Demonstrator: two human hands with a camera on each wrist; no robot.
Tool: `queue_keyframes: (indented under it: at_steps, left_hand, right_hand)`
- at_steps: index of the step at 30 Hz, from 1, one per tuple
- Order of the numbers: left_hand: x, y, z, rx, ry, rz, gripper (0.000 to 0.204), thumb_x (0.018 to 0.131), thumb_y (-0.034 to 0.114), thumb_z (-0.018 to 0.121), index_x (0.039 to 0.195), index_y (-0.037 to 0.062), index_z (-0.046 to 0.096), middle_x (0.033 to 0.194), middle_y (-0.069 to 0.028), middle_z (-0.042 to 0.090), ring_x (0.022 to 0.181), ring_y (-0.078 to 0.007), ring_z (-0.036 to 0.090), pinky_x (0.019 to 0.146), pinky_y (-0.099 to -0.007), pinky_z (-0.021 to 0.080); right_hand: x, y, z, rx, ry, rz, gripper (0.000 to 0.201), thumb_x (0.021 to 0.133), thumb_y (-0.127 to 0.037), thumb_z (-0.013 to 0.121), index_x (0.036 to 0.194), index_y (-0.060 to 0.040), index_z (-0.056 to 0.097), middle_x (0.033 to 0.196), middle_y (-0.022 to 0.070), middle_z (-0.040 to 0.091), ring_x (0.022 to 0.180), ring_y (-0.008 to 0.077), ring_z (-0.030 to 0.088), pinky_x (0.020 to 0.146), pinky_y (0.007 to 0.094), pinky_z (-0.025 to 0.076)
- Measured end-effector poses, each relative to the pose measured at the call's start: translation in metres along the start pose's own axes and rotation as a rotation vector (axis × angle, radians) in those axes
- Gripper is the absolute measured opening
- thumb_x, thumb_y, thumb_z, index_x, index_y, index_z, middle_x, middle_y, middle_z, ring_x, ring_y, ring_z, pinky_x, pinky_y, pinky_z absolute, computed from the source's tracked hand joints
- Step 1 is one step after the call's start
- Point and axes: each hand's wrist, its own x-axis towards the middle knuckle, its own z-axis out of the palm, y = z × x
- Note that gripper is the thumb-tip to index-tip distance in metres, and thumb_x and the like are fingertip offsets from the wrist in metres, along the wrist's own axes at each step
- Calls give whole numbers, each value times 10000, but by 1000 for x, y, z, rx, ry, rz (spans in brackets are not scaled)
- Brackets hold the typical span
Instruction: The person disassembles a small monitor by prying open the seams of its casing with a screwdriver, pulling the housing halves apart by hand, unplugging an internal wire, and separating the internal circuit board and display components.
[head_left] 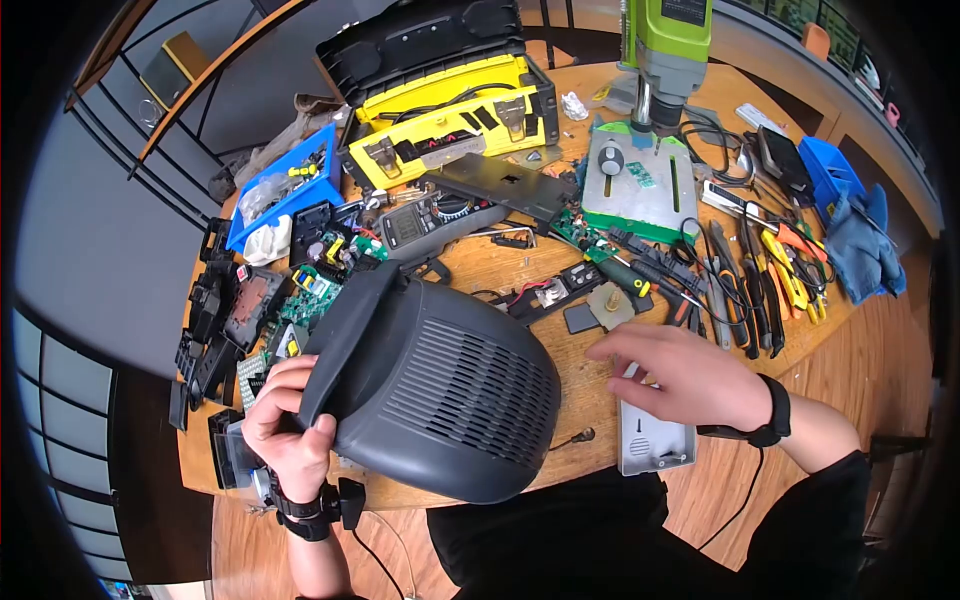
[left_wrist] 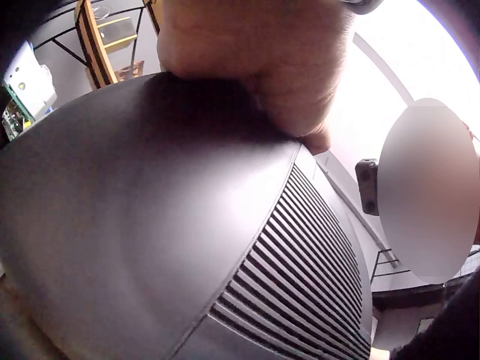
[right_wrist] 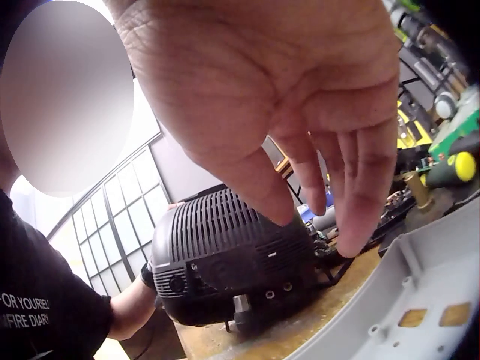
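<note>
A bulky dark grey plastic housing (head_left: 450, 400) with rows of vent slots stands tilted at the table's front edge. My left hand (head_left: 288, 425) grips the rim of its raised handle-like band (head_left: 345, 335), thumb on the near side and fingers over the far side. Its slotted shell (left_wrist: 292, 262) fills much of the left wrist view. Small sockets and a metal stub show on the housing's side (right_wrist: 232, 274) in the right wrist view. Fingers extended and loosely bent, my right hand (head_left: 695, 385) hovers over a pale grey plastic cover (head_left: 655, 450), holding nothing.
A short plug lead (head_left: 575, 437) lies by the housing. Circuit boards (head_left: 310, 290) and black parts crowd the left. Behind are a multimeter (head_left: 430, 225), a yellow-black toolbox (head_left: 440, 130) and a green drill press (head_left: 665, 60). Pliers and cutters (head_left: 755, 280) lie at right.
</note>
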Motion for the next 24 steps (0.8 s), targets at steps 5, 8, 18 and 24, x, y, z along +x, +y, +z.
queue_keyframes:
  at_steps: [5, 8, 18, 24]
  left_hand:
    - [-1, -6, -6, -70, 55, -102, 270, 747, 199, 765, 713, 22, 563, 939, -141, 700, 1002, -281, 625, 971, -447, 429]
    - [-12, -15, -21, -187, 112, -193, 289, 808, 273, 729, 752, 31, 582, 997, -154, 678, 1043, -250, 609, 1009, -418, 416]
    - [-57, 12, -67, -256, 321, -197, 331, 837, 350, 671, 903, 46, 559, 1000, -128, 613, 1039, -241, 565, 973, -427, 442]
    - [-63, 38, -71, -224, 429, -220, 379, 781, 371, 705, 738, 99, 446, 818, -84, 564, 951, -234, 523, 948, -450, 397]
  right_hand:
    - [20, 8, 14, -140, -54, -138, 284, 912, -98, 583, 1189, -35, 580, 1076, 115, 600, 984, 305, 631, 805, 402, 512]
    - [41, 17, 20, -130, -113, -226, 248, 868, -61, 553, 1101, 12, 593, 1106, 151, 603, 1007, 361, 613, 858, 446, 495]
    - [116, 42, 51, -512, -180, -303, 509, 827, -74, 563, 1311, 63, 492, 1426, 264, 439, 1354, 358, 419, 1102, 414, 382]
    - [108, 18, 33, -519, -81, -223, 288, 837, -90, 557, 1078, 67, 579, 1096, 213, 614, 1058, 371, 600, 928, 434, 495]
